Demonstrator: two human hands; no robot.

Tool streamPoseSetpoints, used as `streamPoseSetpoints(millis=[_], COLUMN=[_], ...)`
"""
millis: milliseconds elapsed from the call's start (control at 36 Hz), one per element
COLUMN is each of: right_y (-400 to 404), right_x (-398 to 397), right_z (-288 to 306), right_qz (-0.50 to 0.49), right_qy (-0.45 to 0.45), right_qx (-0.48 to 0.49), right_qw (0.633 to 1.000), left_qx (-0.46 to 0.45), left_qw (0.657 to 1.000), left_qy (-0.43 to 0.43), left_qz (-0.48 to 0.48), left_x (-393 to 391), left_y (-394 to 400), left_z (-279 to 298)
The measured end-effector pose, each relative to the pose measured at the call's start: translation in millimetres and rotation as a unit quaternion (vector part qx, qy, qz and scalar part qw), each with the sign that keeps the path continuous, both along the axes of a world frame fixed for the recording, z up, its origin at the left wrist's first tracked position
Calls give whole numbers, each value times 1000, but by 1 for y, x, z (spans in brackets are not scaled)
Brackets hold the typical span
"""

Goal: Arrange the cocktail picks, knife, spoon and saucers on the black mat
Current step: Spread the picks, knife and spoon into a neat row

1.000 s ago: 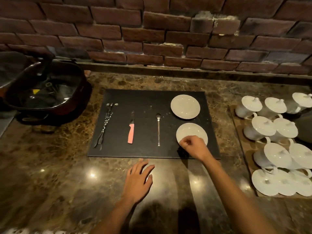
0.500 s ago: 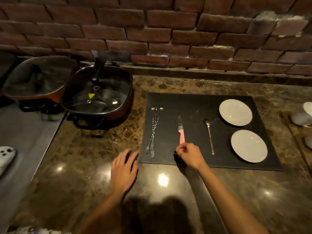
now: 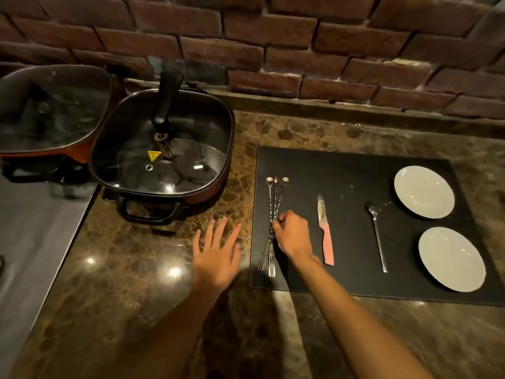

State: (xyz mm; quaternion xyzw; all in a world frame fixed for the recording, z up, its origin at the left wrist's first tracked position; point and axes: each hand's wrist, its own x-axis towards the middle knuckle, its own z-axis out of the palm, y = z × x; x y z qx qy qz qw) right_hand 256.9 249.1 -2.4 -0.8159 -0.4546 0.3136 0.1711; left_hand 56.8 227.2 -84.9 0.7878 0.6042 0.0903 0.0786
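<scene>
Black mat on a brown marbled tabletop, seen from my head camera, with a brick wall behind. On the mat, left to right: three metal cocktail picks, lying bunched with their small round ends away from me and their forked ends near the mat's front edge; a knife with a pink handle, blade pointing away; a metal spoon, bowl away; and two white saucers, the far saucer and the near saucer, one behind the other by the mat's right edge and well apart from the spoon.

My right hand reaches over the front of the mat between picks and knife; its fingertips are pinched together at the middle of the picks' twisted shafts, a closed grip on the picks, which still lie on the mat as far as I can tell. My left hand is spread, fingers open and holding nothing, over the bare tabletop just left of the mat; I cannot tell whether the palm touches.

Left of the mat stand two square electric pans with glass lids: the nearer pan, with a black lid handle and a yellow warning sticker, and the farther pan at the left edge.
</scene>
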Motion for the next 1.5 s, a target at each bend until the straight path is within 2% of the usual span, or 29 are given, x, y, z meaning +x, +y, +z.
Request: streamPoseSetpoints(millis=[111, 250, 417, 583, 806, 1306, 1417, 1500], right_y=[4, 5, -3, -16, -21, -24, -22, -15], right_x=[-10, -8, 1, 26, 40, 41, 33, 22], right_z=[4, 8, 11, 16, 15, 15, 17, 14], right_qz=[-4, -14, -36, -75, -88, -48, -31, -6], right_qy=[-36, 1, 38, -1, -29, -94, -123, -92], right_qx=[-27, -38, -6, 3, -46, -47, -3, 32], right_qw=[999, 999, 999, 997, 995, 993, 992, 995], left_qx=[-14, -5, 13, -4, -16, -18, -18, -24], left_qw=[1000, 1000, 1000, 1000, 1000, 1000, 1000, 1000], left_qy=[-4, -4, 2, 16, 23, 4, 8, 9], left_qz=[5, -1, -11, -9, -7, -3, -3, -2], left_x=[1, 1, 0, 0, 3, 3, 3, 2], left_y=[1, 1, 1, 1, 2, 2, 2, 2], left_z=[4, 5, 3, 7, 12, 9, 9, 8])
